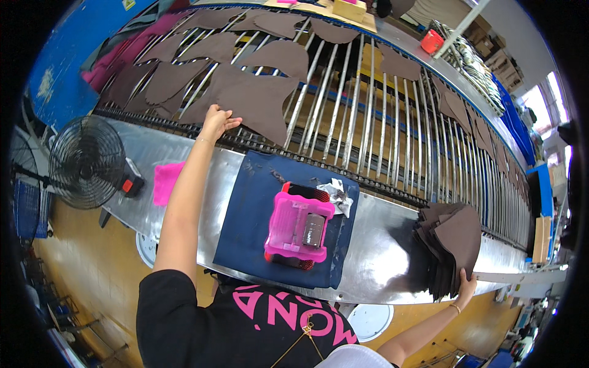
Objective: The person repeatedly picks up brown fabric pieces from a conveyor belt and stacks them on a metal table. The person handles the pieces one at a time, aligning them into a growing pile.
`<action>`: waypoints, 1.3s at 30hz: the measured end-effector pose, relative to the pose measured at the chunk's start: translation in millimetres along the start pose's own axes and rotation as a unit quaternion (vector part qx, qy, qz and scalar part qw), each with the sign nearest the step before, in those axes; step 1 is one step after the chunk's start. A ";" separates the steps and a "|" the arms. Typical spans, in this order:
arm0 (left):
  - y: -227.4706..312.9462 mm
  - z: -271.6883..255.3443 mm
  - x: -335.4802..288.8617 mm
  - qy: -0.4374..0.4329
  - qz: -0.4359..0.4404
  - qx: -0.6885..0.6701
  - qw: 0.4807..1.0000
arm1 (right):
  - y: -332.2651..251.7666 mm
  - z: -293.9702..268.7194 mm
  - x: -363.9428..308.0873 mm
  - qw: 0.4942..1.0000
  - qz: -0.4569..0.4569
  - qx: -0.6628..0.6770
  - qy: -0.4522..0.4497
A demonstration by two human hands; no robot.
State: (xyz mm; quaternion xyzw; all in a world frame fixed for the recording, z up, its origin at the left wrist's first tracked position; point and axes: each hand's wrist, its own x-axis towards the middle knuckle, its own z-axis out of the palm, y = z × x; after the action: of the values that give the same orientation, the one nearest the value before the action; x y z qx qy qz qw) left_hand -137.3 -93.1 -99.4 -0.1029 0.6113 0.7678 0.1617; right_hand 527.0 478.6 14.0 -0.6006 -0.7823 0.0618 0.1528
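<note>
My left hand (pixel 219 123) reaches out over the near edge of the roller conveyor, fingers closed at the lower edge of a large dark brown cut piece (pixel 251 98) of thin sheet material. The piece lies flat across the metal bars. Low on the right, my right hand (pixel 467 286) grips the near edge of a stack of brown cut pieces (pixel 457 236), its thumb on top. Those pieces are fanned unevenly on the metal table and hang toward its front edge. Between my arms, a pink plastic tray (pixel 288 224) with a dark block (pixel 314 230) in it sits on a navy cloth (pixel 245 233).
More brown pieces (pixel 276 56) are spread along the conveyor bars (pixel 350 104). A black fan (pixel 86 162) stands on the left, near a pink cloth (pixel 165 183). Crumpled white paper (pixel 337 195) lies beside the tray. The metal table (pixel 380 245) runs along the conveyor.
</note>
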 end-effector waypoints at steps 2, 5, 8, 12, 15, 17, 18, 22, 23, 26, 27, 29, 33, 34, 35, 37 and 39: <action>1.2 -8.7 -1.9 0.001 0.013 0.025 1.000 | -2.9 -13.6 -3.1 0.994 -0.036 0.071 -0.078; 7.2 -1.3 1.9 -0.009 0.011 0.075 0.997 | 11.6 -26.3 -6.5 0.997 -0.014 0.079 -0.014; 7.3 -3.9 1.4 0.008 0.013 0.079 0.997 | 8.8 -36.9 -6.1 0.997 -0.003 0.080 0.019; 4.7 -4.1 -0.3 0.042 0.026 0.069 0.996 | -76.7 -93.7 -57.7 0.967 0.021 0.250 0.034; 4.3 -6.6 -1.4 0.055 0.019 0.132 0.989 | -113.3 -116.0 -83.7 0.929 0.014 0.367 0.052; 11.4 -7.5 -12.3 0.090 0.020 0.235 0.968 | -125.4 -116.1 -93.5 0.907 -0.015 0.421 0.028; 19.5 -2.6 -21.8 0.104 0.050 0.278 0.954 | -136.6 -115.7 -100.6 0.894 -0.030 0.448 0.017; 54.0 40.9 -92.7 -0.010 0.169 0.240 0.956 | -215.0 -77.5 -147.6 0.831 -0.071 0.552 0.004; 64.4 51.1 -122.0 -0.105 0.161 0.168 0.967 | -220.3 -52.0 -147.5 0.793 -0.070 0.604 -0.044; 92.6 86.0 -217.6 -0.304 0.183 0.058 0.933 | -288.7 -9.1 -184.1 0.789 -0.153 0.593 -0.048; 99.1 83.4 -237.7 -0.314 0.219 0.085 0.920 | -312.5 5.0 -196.5 0.761 -0.163 0.624 -0.063; 117.8 71.4 -259.1 -0.289 0.236 0.161 0.914 | -351.3 14.5 -226.0 0.739 -0.215 0.634 -0.082; 140.4 13.1 -269.4 -0.164 0.328 0.210 0.906 | -372.4 24.4 -250.8 0.687 -0.386 0.569 -0.234; 141.0 1.7 -271.1 -0.148 0.348 0.220 0.899 | -372.2 31.5 -252.2 0.704 -0.421 0.524 -0.230; 140.8 -9.8 -273.1 -0.133 0.350 0.246 0.894 | -375.5 32.5 -254.6 0.706 -0.433 0.508 -0.236; 139.6 -28.7 -278.4 -0.105 0.354 0.299 0.880 | -380.7 32.9 -258.3 0.709 -0.457 0.477 -0.246; 135.7 -38.5 -278.2 -0.104 0.327 0.311 0.886 | -377.9 35.1 -256.8 0.720 -0.512 0.430 -0.186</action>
State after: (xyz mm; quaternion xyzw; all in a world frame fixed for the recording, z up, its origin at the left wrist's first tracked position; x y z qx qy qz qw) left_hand 68.1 -191.8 113.5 0.2389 0.7973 0.5542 -0.0120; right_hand 227.5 133.2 44.3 0.0454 -0.8729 0.4140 0.2543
